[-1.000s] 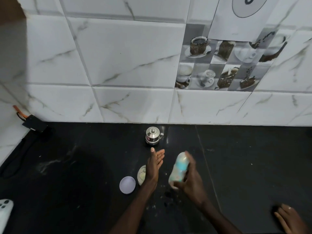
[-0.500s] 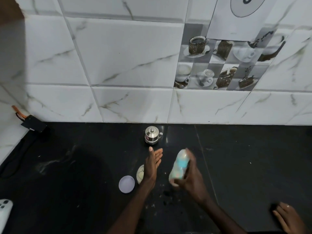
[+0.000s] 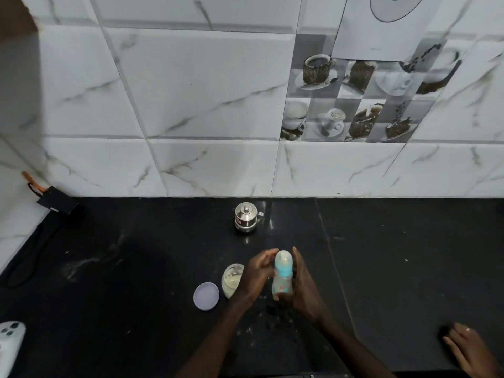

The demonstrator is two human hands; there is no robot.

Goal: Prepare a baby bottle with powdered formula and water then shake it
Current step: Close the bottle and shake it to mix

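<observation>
A baby bottle [image 3: 283, 275] with a blue collar and pale milky contents stands nearly upright between my two hands above the black counter. My right hand [image 3: 302, 287] wraps its right side and base. My left hand [image 3: 255, 274] presses against its left side near the teat. Just left of my hands sits an open jar of pale formula powder [image 3: 231, 280], and its lilac lid [image 3: 206, 296] lies flat on the counter beside it.
A small steel lidded pot [image 3: 246, 220] stands near the tiled wall behind the bottle. A black plug and cable [image 3: 56, 204] lie at the far left. A white device [image 3: 9, 338] sits at the lower left edge. Another person's hand [image 3: 469, 350] rests at lower right. Powder specks dot the counter.
The bottle has gone from tilted in my right hand to nearly upright. My left hand, which was open and apart, has closed in against the bottle's left side.
</observation>
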